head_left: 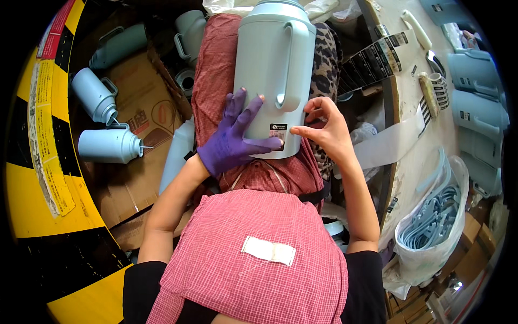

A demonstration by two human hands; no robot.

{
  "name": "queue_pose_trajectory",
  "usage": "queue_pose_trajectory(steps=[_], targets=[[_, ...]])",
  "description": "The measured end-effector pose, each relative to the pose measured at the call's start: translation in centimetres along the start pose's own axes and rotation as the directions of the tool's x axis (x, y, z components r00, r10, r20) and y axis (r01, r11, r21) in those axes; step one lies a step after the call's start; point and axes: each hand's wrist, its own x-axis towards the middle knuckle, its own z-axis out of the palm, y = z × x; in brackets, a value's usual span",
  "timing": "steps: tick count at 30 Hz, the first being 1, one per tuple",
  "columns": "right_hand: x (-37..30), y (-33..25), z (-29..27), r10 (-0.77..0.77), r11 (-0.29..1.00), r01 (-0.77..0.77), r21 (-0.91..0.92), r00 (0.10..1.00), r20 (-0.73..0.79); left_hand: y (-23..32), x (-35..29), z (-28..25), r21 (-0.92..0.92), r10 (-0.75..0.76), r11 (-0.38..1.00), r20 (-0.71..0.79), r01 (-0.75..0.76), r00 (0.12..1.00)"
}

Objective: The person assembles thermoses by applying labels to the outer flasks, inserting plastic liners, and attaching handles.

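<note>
A large pale-blue thermos flask [259,59] lies across my lap, its handle [293,65] facing up and its neck pointing away from me. My left hand [232,135], in a purple glove with bare fingertips, rests on the flask's lower body with fingers spread. Its thumb presses on a small black-and-pink label [279,129] near the base and hides part of it. On the other side, my bare right hand [326,127] has its thumb at the label's right edge. The right fingers curl loosely beside the flask, apart from the thumb, with nothing visible between them.
Several pale-blue flasks, including one flask [108,146], lie on cardboard [140,129] at left. A yellow-and-black striped edge [59,216] borders that side. On the right worktable [410,178] are a label sheet [377,59], a bag of blue handles [431,216] and more flasks [475,70].
</note>
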Motion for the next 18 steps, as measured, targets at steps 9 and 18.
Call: queue_pose_trajectory(steps=[9,18], targets=[[-6.8,3.9,-13.3,-0.515,0.664,-0.094,-0.742,0.662,-0.545,-2.4,1.9,-4.8,0.124,0.216,0.972,-0.121,-0.202,0.969],[-11.9,9.7,-20.5,-0.263,0.779,-0.163,-0.606,0.792,-0.551,-23.2,19.1,-4.0,-0.689,-0.536,0.452,0.299,0.567,0.79]])
